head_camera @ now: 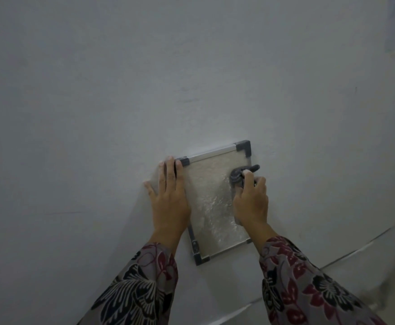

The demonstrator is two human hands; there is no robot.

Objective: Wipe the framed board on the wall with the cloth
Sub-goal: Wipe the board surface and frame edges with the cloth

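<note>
The board's [211, 202] panel looked glossy and mottled, brightest toward its 5 o'clock corner. The rails [211, 154] had a silvery, brushed-metal look. The dark grey corners [244, 146] were perhaps matt plastic. The cloth [237, 175] was dark, soft fabric. The wall [145, 90] was matt and faintly rough.

The left hand [168, 198] lies flat across the silver-framed, grey-cornered board [211, 207]; the right hand [250, 198] presses a bunched dark grey cloth [237, 175] against it.
</note>
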